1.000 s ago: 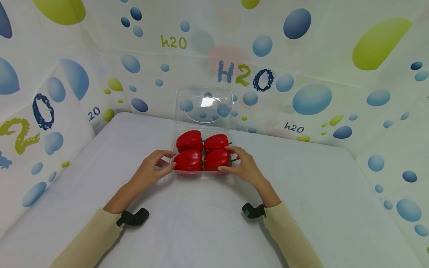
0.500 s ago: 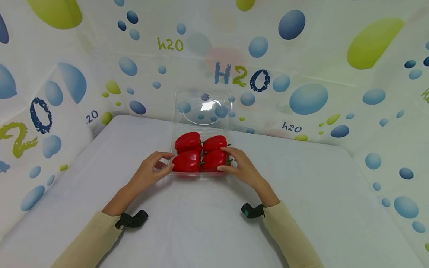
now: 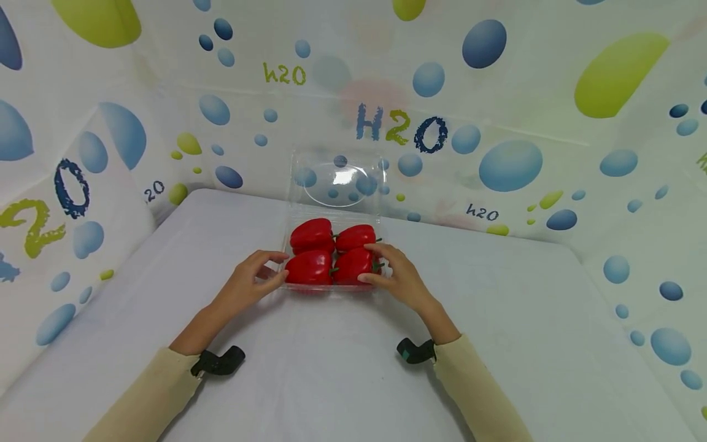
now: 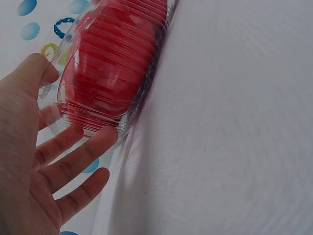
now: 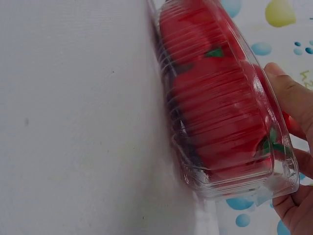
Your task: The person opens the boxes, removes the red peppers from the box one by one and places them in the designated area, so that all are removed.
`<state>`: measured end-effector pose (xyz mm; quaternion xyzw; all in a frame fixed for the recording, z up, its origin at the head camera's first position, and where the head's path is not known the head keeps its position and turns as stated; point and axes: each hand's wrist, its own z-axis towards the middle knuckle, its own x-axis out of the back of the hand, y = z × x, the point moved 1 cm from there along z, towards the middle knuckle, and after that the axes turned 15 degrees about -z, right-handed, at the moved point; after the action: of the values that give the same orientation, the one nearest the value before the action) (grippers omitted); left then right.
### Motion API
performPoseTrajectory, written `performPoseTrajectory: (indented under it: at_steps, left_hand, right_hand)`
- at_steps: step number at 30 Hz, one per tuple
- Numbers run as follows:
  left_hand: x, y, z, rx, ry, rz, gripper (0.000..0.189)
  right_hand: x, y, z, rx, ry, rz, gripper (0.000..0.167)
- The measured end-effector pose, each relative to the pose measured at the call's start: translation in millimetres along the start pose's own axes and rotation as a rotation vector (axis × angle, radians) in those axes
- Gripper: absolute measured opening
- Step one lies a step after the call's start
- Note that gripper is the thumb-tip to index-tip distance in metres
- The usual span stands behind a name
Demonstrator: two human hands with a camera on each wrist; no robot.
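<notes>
Several red bell peppers with green stems fill a clear plastic container [image 3: 309, 287] on the table. The front left pepper [image 3: 310, 268] and front right pepper [image 3: 353, 267] lie nearest the person. At the container's left end, my left hand [image 3: 250, 279] holds the rim with thumb and fingertips; other fingers touch the outer wall in the left wrist view. My right hand [image 3: 402, 276] reaches over the right end, thumb and index finger bent around the stem end of the front right pepper. The wall of the container partly hides its fingers in the right wrist view.
The container's clear lid [image 3: 336, 179] stands raised at the back. A white cloth covers the table [image 3: 497, 331]. Behind and beside it hangs a white backdrop [image 3: 353, 37] with blue and green spots. Black wrist mounts [image 3: 221, 360] sit by the sleeves.
The whole view shifts slightly. Both hands, the peppers and the container otherwise keep their places.
</notes>
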<state>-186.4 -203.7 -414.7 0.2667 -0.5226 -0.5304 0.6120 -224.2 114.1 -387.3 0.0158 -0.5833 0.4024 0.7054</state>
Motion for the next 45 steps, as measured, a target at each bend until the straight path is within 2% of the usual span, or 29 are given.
performPoseTrajectory:
  at_steps: [7,10,17,24,32,45]
  left_hand:
    - [-1.0,1.1,-0.6,0.002,-0.004,-0.011,0.038]
    - [-1.1,1.5,-0.9,0.003,-0.005,-0.008,0.038]
    - [-0.1,0.2,0.2,0.004,-0.014,0.003,0.038]
    - [-0.4,-0.7,-0.2,0.007,-0.01,0.004,0.039]
    - [-0.4,-1.8,0.2,-0.004,-0.006,0.002,0.038]
    - [-0.7,-2.6,0.3,-0.016,-0.001,0.006,0.037]
  right_hand:
    - [-0.4,1.6,-0.5,-0.009,-0.011,0.076,0.06]
    - [0.4,1.8,-0.7,-0.003,-0.022,0.07,0.06]
    - [8.4,-0.1,-1.7,-0.064,-0.067,0.041,0.068]
    - [7.5,4.6,-3.3,-0.02,-0.077,0.044,0.065]
    - [7.6,2.7,-2.2,-0.017,-0.106,0.012,0.066]
    - [2.3,2.5,-0.8,0.011,-0.064,0.07,0.065]
